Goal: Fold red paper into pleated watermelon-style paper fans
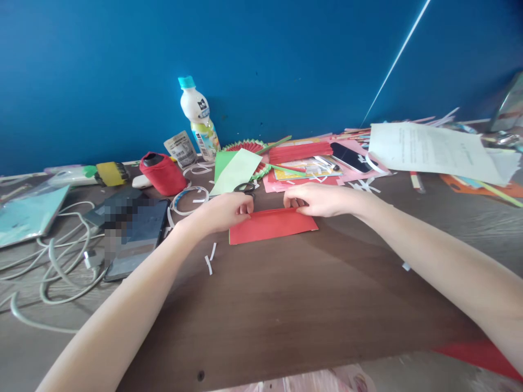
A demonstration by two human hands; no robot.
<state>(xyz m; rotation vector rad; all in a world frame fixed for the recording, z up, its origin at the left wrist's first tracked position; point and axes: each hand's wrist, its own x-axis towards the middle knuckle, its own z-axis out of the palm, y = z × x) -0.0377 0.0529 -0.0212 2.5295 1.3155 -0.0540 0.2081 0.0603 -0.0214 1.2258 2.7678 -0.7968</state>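
A red sheet of paper (273, 227) lies on the brown table, with a thin green edge showing at its lower left and narrow folds along its far side. My left hand (229, 209) has its fingers curled and pinches the far left corner of the paper. At the far edge, right of the middle, my right hand (312, 200) grips the folded strip between bent fingers and thumb. Just behind my left hand rest black-handled scissors (245, 188), partly hidden. A pale green sheet (237, 173) lies beyond them.
Behind stand a white bottle (200, 117) and a red-wrapped roll (163, 173). A phone (141, 239) and white cables (65, 277) lie left. Folded red paper (300, 151), a dark phone (354, 158) and a printed sheet (433, 152) lie at the back. Paper scraps (210, 261) are scattered about.
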